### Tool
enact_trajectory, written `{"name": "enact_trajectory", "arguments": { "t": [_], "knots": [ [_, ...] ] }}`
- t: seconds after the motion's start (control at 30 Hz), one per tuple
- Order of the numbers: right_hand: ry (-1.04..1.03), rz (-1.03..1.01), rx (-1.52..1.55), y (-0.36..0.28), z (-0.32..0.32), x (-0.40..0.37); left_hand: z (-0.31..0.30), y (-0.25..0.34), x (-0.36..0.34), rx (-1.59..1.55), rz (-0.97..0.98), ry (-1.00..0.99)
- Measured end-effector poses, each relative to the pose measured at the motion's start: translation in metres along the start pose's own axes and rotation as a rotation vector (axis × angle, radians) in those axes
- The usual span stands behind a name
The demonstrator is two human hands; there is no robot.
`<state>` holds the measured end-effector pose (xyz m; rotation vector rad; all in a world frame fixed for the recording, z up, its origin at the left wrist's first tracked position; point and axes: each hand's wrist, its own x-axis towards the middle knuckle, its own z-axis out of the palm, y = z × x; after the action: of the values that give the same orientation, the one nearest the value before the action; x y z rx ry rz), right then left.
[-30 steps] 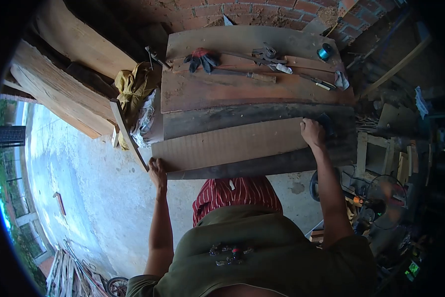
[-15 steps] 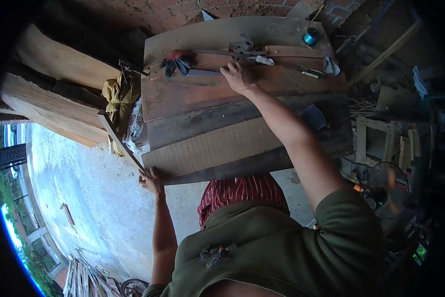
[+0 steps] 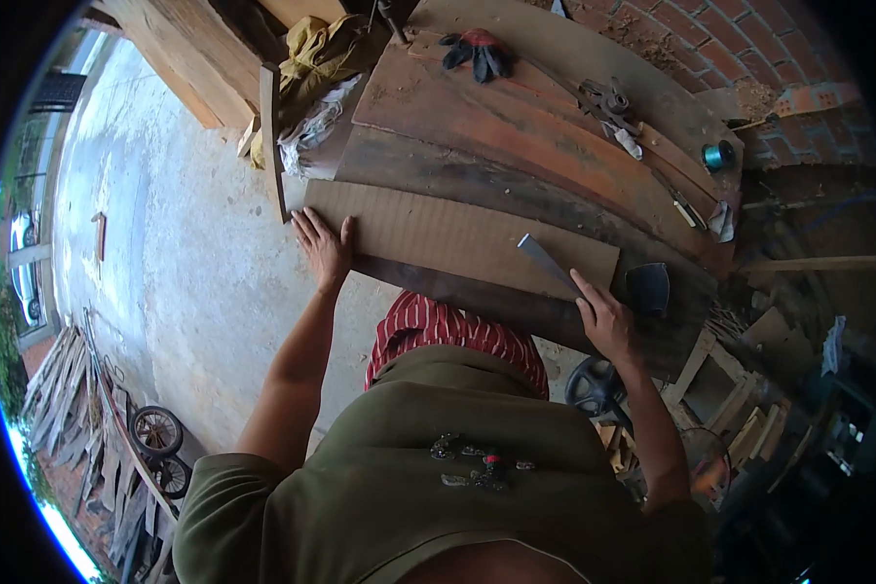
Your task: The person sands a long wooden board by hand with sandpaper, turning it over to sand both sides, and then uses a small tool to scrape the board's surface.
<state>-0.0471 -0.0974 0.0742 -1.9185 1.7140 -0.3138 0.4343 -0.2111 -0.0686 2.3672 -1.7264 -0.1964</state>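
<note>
My left hand [image 3: 325,251] lies with its fingers stretched out over the left end of a strip of corrugated cardboard [image 3: 438,222]. A narrow wooden strip [image 3: 271,146] stands just beyond its fingertips. In my right hand [image 3: 605,319] is a flat metal blade [image 3: 547,263], held at its near end. Its pale tip points up and left above the cardboard; whether it touches cannot be told. The cardboard rests on a dark board [image 3: 457,285] close to my body. A small dark curved piece [image 3: 647,289] sits right of my right hand.
Farther back on the worktop are a red and black glove [image 3: 477,54], a metal tool [image 3: 605,99], a slim cutter [image 3: 688,208] and a teal spool [image 3: 718,156]. Big timbers [image 3: 180,58] stand at upper left. Wood scraps [image 3: 740,419] lie at lower right.
My right hand has come back from the far part of the worktop and now holds the metal blade. My left hand's fingers now lie flat on the cardboard's end. The view has turned.
</note>
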Motion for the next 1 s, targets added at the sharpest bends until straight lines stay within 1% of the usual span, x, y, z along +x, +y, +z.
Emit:
{"name": "enact_trajectory", "arguments": {
  "t": [0.03, 0.07, 0.1, 0.13, 0.17, 0.2, 0.3, 0.37, 0.43, 0.47, 0.5, 0.53, 0.57, 0.6, 0.67, 0.7, 0.73, 0.77, 0.8, 0.87, 0.9, 0.93, 1.0],
  "knots": [
    [-0.079, -0.004, -0.049, -0.003, 0.001, 0.000, -0.003, -0.007, -0.005, 0.012, -0.030, 0.009],
    [-0.081, -0.020, -0.049, -0.002, 0.005, 0.005, -0.003, -0.007, -0.004, 0.012, -0.028, 0.003],
    [-0.027, -0.045, -0.009, 0.001, 0.011, 0.011, -0.001, 0.000, 0.001, 0.003, -0.006, -0.003],
    [0.040, -0.059, 0.027, 0.003, 0.014, 0.018, -0.003, 0.002, 0.001, 0.001, -0.051, -0.039],
    [0.065, -0.039, 0.045, 0.008, 0.015, 0.032, -0.006, 0.005, 0.001, 0.035, -0.076, -0.053],
    [0.141, -0.074, 0.059, 0.013, 0.015, 0.052, -0.006, 0.006, 0.001, 0.067, -0.089, -0.069],
    [0.324, -0.147, 0.006, 0.037, 0.014, 0.119, -0.009, 0.016, -0.011, 0.092, 0.006, -0.064],
    [0.354, -0.196, -0.103, 0.064, 0.018, 0.166, -0.010, 0.033, -0.028, 0.096, 0.071, -0.066],
    [0.334, -0.194, -0.080, 0.074, 0.012, 0.197, -0.017, 0.046, -0.041, 0.155, 0.116, -0.141],
    [0.307, -0.209, -0.062, 0.078, 0.008, 0.207, -0.021, 0.056, -0.042, 0.155, 0.120, -0.131],
    [0.314, -0.214, -0.063, 0.083, 0.004, 0.210, -0.026, 0.067, -0.045, 0.202, 0.063, -0.220],
    [0.406, -0.261, -0.006, 0.089, -0.001, 0.211, -0.030, 0.074, -0.045, 0.248, -0.001, -0.308],
    [0.490, -0.312, 0.058, 0.093, -0.004, 0.211, -0.033, 0.076, -0.043, 0.219, 0.009, -0.312],
    [0.581, -0.307, 0.035, 0.095, -0.011, 0.209, -0.038, 0.077, -0.041, 0.225, -0.019, -0.305],
    [0.621, -0.170, -0.051, 0.091, -0.032, 0.207, -0.049, 0.085, -0.035, 0.258, 0.037, -0.399],
    [0.613, -0.196, -0.047, 0.092, -0.036, 0.218, -0.054, 0.088, -0.031, 0.266, 0.056, -0.426],
    [0.620, -0.204, -0.164, 0.094, -0.041, 0.230, -0.057, 0.091, -0.027, 0.260, 0.037, -0.419],
    [0.630, -0.205, -0.279, 0.096, -0.044, 0.240, -0.061, 0.095, -0.024, 0.288, 0.052, -0.468],
    [0.627, -0.218, -0.271, 0.099, -0.046, 0.253, -0.063, 0.096, -0.020, 0.320, 0.069, -0.517],
    [0.584, -0.193, -0.489, 0.099, -0.038, 0.273, -0.058, 0.093, -0.020, 0.289, 0.066, -0.503],
    [0.451, -0.119, -0.600, 0.097, -0.039, 0.277, -0.055, 0.088, -0.020, 0.250, 0.075, -0.487],
    [0.481, -0.098, -0.639, 0.098, -0.035, 0.282, -0.056, 0.086, -0.022, 0.266, 0.044, -0.482],
    [0.530, -0.118, -0.677, 0.107, -0.027, 0.285, -0.052, 0.088, -0.023, 0.236, 0.072, -0.448]
  ]
}}
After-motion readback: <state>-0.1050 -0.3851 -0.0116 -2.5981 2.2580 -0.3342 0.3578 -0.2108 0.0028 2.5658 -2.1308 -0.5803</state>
